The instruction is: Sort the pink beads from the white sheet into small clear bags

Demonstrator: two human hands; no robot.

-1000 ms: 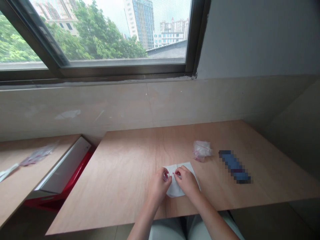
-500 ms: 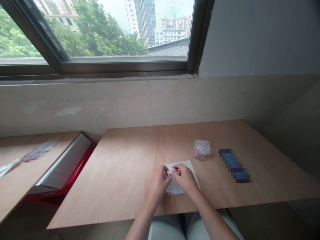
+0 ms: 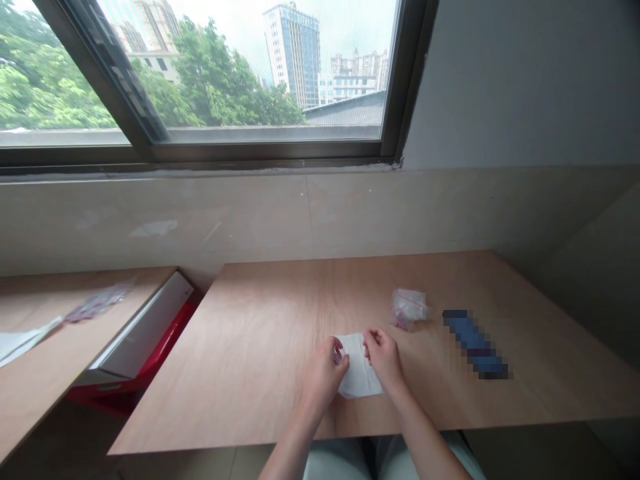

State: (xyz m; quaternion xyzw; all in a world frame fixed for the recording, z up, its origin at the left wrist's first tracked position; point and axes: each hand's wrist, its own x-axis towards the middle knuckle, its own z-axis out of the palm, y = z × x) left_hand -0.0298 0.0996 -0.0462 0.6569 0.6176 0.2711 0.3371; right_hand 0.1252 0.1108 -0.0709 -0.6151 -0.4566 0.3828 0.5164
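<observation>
Curling half-closed, the left hand [image 3: 324,377] and right hand [image 3: 384,360] meet at a creased white sheet [image 3: 361,379] on the pale plywood bench [image 3: 240,380]; fingers hide whether either grip holds it. Beyond the right hand lie a crumpled clear plastic bag [image 3: 410,308] and a pixel-blurred blue oblong [image 3: 475,345].

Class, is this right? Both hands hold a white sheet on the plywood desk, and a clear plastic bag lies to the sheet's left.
No: the head view shows the clear plastic bag to the right of the white sheet, not its left.

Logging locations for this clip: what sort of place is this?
Probably an upper-floor city room: a window overlooks trees and high-rises, and a plywood desk stands beneath it against a tiled wall.
</observation>
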